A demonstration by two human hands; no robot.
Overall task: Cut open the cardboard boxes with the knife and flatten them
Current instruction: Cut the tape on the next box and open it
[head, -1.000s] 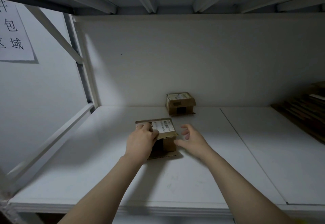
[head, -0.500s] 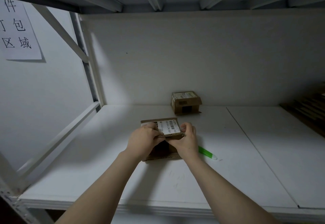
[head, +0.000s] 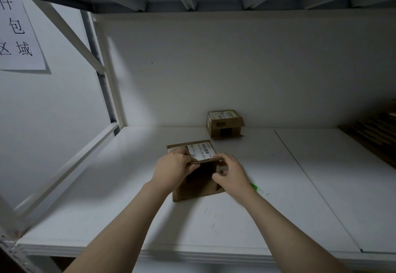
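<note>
Head view: brown cardboard box [head: 196, 190], white barcode label [head: 202, 152] on top.

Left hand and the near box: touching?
Touching. Head view: the left hand curls its fingers over the front edge of the labelled top flap of the near box, with no gap showing.

Camera: one, head-worn, wide-angle.
Facing: forward and down onto a white shelf board [head: 120, 219].
Nearness: close; back wall [head: 235, 69] at 12 o'clock.
</note>
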